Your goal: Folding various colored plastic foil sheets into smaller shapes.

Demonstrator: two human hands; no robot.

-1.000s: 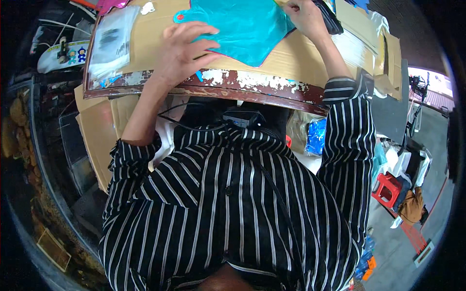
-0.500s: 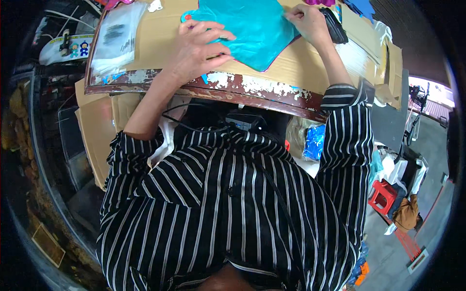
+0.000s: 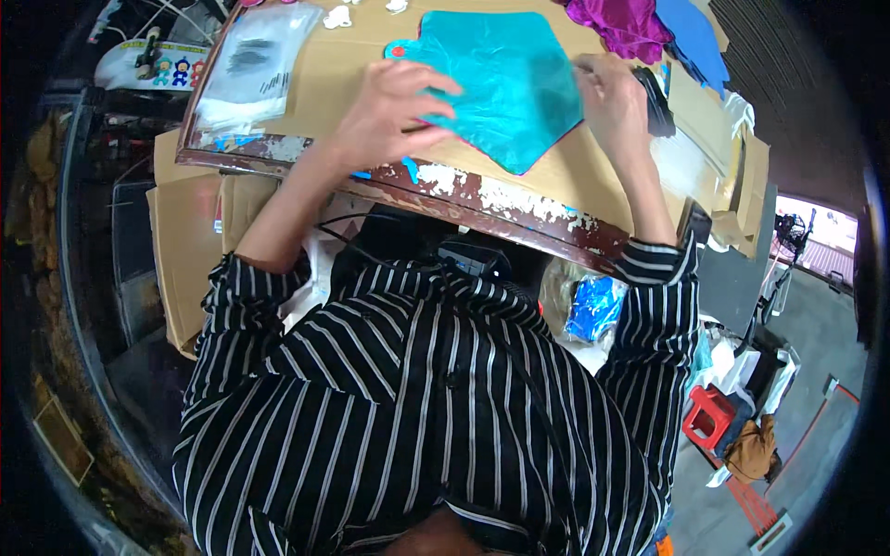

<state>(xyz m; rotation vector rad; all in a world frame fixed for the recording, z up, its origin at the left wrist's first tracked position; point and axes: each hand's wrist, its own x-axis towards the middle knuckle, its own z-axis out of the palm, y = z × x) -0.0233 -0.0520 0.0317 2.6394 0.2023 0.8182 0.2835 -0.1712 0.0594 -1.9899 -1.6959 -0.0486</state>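
A shiny teal fabric piece (image 3: 501, 88) lies on the cardboard-covered tabletop. Its near end comes to a point, a thin dark pink line shows along its lower edge, and a rounded tab with a red dot (image 3: 400, 53) juts from its left side. Over the left edge, my left hand (image 3: 394, 111) is slightly blurred, its fingers spread and nothing gripped. At the right edge of the fabric, my right hand (image 3: 616, 102) has its thumb and fingers bent together in a pinch on the border. The fingertips are partly hidden.
Clear plastic bags (image 3: 255, 65) lie at the table's left. Purple fabric (image 3: 621, 26) and blue fabric (image 3: 693, 42) are heaped at the far right, with a black item (image 3: 655, 102) beside my right hand. The table's front edge (image 3: 482, 195) has peeling paint. A red stool (image 3: 706, 417) stands right.
The view has shifted, showing more of the table's far side. My right hand has moved down along the fabric's right edge. The left hand remains spread over the left side.
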